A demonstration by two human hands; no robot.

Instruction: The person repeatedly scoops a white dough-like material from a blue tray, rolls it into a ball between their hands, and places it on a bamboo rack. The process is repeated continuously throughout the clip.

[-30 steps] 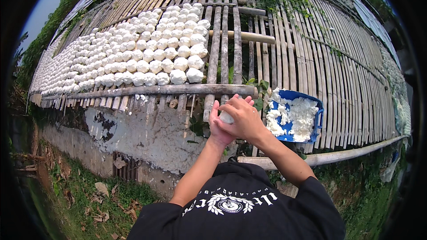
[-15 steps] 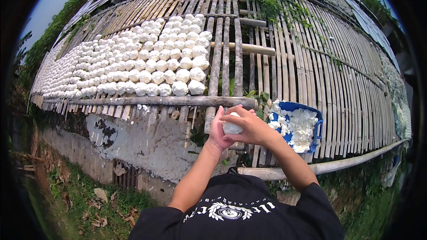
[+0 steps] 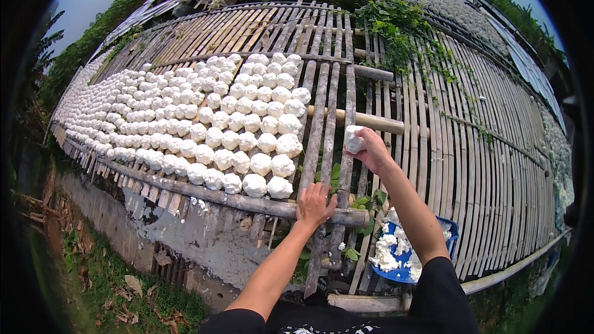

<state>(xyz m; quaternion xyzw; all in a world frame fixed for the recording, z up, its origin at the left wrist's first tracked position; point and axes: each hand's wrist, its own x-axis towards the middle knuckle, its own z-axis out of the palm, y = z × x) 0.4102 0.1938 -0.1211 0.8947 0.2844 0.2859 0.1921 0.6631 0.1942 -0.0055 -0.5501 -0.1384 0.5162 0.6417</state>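
A white, lumpy ball of damp-looking paste [image 3: 354,140] is gripped in the fingers of my right hand [image 3: 372,151], raised over the bamboo slats to the right of the rows. My left hand [image 3: 316,204] rests, fingers spread, on the thick bamboo pole [image 3: 272,208] along the rack's near edge, holding nothing. To its left, many similar white balls [image 3: 267,143] sit in close rows on the slatted bamboo rack. A blue basket [image 3: 455,241] with crumbly white paste [image 3: 388,253] stands at the right, partly hidden by my right forearm.
Bare bamboo slats [image 3: 495,167] stretch away on the right, with gaps between them. Green vines [image 3: 396,28] creep over the far middle. Cut bamboo ends [image 3: 374,73] stick out across a gap. Below the near edge is a cracked grey wall [image 3: 167,210].
My hands were together around the white ball near the front edge. They have parted: the right has carried the ball forward and right, and the left now lies on the pole.
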